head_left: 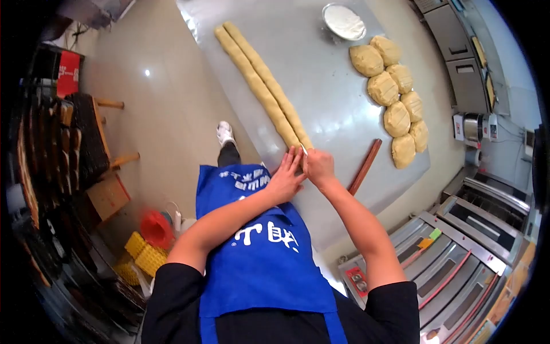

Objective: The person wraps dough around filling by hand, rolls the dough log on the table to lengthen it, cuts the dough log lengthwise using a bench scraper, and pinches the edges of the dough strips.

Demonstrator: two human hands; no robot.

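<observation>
Two long ropes of yellow dough (260, 86) lie side by side on the metal table, their near ends under my hands. My right hand (318, 165) is closed around a tool, of which only a thin, pale blade (303, 149) shows at the dough ends. The rest of that tool is hidden in the fist. My left hand (288, 176) lies with its fingers stretched out against the near end of the left rope, close beside the right hand. A reddish-brown wooden stick (365, 166) rests on the table to the right of my right hand.
Several rounded dough lumps (397, 118) stand in two rows along the table's right side. A bowl of white powder (344, 22) is near the far edge. Metal equipment (447, 269) stands at lower right, a wooden stool (103, 137) and red basket (156, 228) at left.
</observation>
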